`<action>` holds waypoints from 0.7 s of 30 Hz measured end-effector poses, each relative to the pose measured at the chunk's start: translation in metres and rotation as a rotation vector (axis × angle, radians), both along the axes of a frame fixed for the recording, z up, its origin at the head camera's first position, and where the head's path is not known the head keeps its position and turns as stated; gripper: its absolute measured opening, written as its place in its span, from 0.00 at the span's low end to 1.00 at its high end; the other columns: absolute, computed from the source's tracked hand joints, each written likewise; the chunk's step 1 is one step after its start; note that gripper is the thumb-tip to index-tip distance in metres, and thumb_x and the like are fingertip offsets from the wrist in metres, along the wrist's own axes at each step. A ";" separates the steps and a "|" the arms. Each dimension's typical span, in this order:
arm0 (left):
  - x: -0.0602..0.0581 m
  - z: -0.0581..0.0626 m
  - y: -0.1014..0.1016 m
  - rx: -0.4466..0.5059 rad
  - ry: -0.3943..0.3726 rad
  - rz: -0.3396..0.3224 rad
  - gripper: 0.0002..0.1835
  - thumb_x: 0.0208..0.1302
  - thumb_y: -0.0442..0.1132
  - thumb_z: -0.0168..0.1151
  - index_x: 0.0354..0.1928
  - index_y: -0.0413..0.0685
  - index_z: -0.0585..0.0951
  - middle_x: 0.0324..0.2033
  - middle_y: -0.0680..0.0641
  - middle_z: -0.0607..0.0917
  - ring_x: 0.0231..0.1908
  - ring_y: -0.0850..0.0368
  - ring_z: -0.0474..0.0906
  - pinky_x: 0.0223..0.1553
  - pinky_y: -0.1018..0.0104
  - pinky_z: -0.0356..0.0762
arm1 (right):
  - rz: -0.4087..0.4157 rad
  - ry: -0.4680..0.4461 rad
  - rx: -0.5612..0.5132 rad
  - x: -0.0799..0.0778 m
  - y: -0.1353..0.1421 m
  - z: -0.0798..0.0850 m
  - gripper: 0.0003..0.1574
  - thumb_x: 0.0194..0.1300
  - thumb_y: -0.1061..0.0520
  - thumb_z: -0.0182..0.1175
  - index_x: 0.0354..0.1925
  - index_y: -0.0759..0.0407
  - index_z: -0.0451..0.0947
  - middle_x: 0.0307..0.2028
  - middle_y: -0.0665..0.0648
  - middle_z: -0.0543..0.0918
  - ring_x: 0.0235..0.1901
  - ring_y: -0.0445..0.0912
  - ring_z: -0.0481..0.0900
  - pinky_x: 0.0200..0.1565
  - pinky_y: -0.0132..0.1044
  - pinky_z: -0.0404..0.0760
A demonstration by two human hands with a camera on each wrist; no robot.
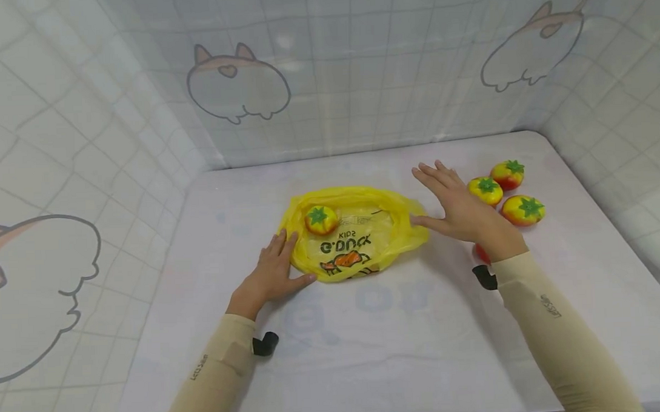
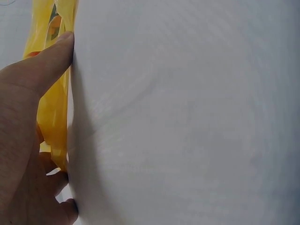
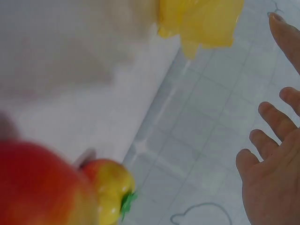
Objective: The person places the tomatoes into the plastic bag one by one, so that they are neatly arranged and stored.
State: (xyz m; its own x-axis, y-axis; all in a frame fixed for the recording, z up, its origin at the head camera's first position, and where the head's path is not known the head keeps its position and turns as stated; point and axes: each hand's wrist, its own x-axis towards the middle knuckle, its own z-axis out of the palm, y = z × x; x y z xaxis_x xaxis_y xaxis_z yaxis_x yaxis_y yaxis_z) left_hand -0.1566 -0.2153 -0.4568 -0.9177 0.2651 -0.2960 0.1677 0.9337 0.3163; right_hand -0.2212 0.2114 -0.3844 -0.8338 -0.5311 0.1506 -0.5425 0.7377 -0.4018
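A yellow plastic bag [image 1: 386, 252] lies spread on the white table, its mouth facing up and its printed inside showing. One yellow-red toy fruit with a green leafy top [image 1: 321, 220] sits in the bag's left part. My left hand [image 1: 269, 270] rests at the bag's left edge, fingers spread and touching the plastic. Above the table, beyond the bag's right end, my right hand [image 1: 461, 210] is held with fingers extended and nothing in them. In the right wrist view that hand [image 3: 276, 164] appears apart from the yellow plastic [image 3: 206, 21].
Right of my right hand lie more toy fruits, among them one at the back [image 1: 507, 174], one in the middle [image 1: 485, 190] and one at the right [image 1: 523, 210]. A red one [image 1: 481, 253] is partly hidden by my wrist. Tiled-pattern walls [image 1: 347, 78] enclose the table.
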 end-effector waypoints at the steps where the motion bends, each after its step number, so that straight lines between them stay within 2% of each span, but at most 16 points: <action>1: 0.000 0.000 0.000 0.001 0.001 -0.001 0.64 0.60 0.76 0.60 0.84 0.51 0.41 0.82 0.37 0.36 0.81 0.37 0.33 0.77 0.35 0.39 | -0.009 -0.007 -0.001 0.002 0.003 0.001 0.61 0.65 0.40 0.71 0.83 0.51 0.48 0.81 0.60 0.51 0.81 0.61 0.39 0.79 0.59 0.39; 10: -0.001 -0.001 0.000 -0.013 -0.003 -0.010 0.64 0.60 0.77 0.59 0.84 0.50 0.41 0.82 0.37 0.36 0.81 0.36 0.33 0.77 0.35 0.40 | -0.092 -0.033 -0.011 0.022 0.032 0.006 0.61 0.65 0.40 0.71 0.83 0.49 0.49 0.81 0.59 0.52 0.81 0.61 0.38 0.76 0.67 0.47; 16: -0.001 0.007 0.001 -0.031 -0.038 0.006 0.63 0.60 0.75 0.61 0.83 0.48 0.42 0.82 0.36 0.36 0.80 0.34 0.34 0.78 0.36 0.41 | -0.117 -0.016 0.009 0.033 0.047 0.009 0.61 0.64 0.40 0.71 0.82 0.52 0.50 0.80 0.62 0.54 0.81 0.63 0.40 0.78 0.63 0.43; 21: -0.003 0.011 0.004 -0.048 -0.074 0.030 0.64 0.59 0.75 0.62 0.84 0.49 0.43 0.82 0.36 0.37 0.80 0.32 0.35 0.77 0.35 0.44 | -0.169 -0.049 0.011 0.039 0.059 0.013 0.61 0.64 0.40 0.71 0.82 0.50 0.50 0.81 0.61 0.53 0.81 0.62 0.39 0.74 0.69 0.48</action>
State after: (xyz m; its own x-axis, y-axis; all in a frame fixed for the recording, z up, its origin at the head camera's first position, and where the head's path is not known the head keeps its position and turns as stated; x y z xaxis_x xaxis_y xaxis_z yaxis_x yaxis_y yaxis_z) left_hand -0.1600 -0.2115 -0.4457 -0.9000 0.2221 -0.3750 0.1176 0.9522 0.2820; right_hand -0.1817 0.2699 -0.3717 -0.9174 -0.3844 0.1028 -0.3907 0.8210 -0.4163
